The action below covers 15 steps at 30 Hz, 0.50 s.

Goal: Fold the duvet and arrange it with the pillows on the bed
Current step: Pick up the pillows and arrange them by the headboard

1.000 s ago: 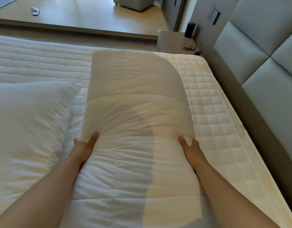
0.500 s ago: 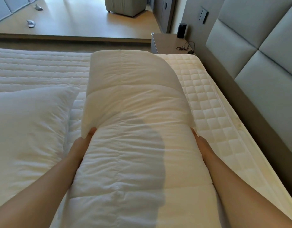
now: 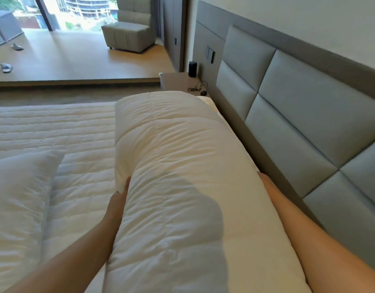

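- At the far left I see a white pillow (image 3: 17, 199) lying on the quilted mattress (image 3: 55, 127), well apart from the headboard side.
- Beyond the mattress, a raised wooden floor (image 3: 76, 58) carries two small pale items I cannot identify, and a grey armchair (image 3: 129, 32) stands by the window.
- My left hand (image 3: 117, 205) presses against the left edge of the folded duvet (image 3: 178, 176); the thumb lies up along the fabric and the other fingers are tucked beneath the fold, so it is clasping that edge.
- The duvet is a thick white folded bundle running lengthwise away from me, lying along the right side of the bed close beside the headboard, with my arms flanking it.
- My right hand (image 3: 264, 180) sits at the duvet's right edge, between the bundle and the bed frame; nearly all of it is hidden by the fabric, so I cannot tell how its fingers are set.
- Behind the far end of the duvet, a bedside table (image 3: 176, 81) holds a small black cylinder (image 3: 192, 68) and a tangled black cable (image 3: 196, 87).
- On the right, the grey padded headboard (image 3: 298, 115) runs the length of the bed.
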### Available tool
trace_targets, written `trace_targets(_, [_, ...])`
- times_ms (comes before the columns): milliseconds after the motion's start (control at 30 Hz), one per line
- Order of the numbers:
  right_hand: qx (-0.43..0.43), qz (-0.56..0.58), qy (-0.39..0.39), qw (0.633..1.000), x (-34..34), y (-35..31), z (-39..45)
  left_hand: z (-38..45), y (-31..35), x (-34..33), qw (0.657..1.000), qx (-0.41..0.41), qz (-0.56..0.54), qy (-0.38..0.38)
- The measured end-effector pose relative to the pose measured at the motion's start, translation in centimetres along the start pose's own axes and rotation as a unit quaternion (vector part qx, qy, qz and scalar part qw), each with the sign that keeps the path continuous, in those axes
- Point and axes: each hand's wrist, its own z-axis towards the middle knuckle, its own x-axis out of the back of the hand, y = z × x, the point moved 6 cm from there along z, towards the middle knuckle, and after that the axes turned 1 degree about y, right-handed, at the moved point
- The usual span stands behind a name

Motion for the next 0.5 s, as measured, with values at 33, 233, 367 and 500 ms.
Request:
trace_targets(33, [0.036, -0.035, 0.001, 0.999, 1.6, -0.2, 0.2, -0.1, 0.1, -1.9, 1.000, -0.012, -0.019, -0.013])
trace_targets(233, [0.114, -0.101, 0.049, 0.987, 11.8, 1.4, 6.5, -3.5, 4.4, -12.3, 0.993, -0.035, -0.099, -0.060])
trace_targets(367, [0.078, -0.153, 0.063, 0.983, 17.1, 3.7, 12.4, -4.8, 5.9, -19.7, 0.989, -0.025, -0.109, -0.102])
trace_targets(500, [0.050, -0.258, 0.144, 0.954, 17.9, 7.9, 16.6, -3.6, 0.4, -25.7, 0.977, 0.056, -0.107, -0.176])
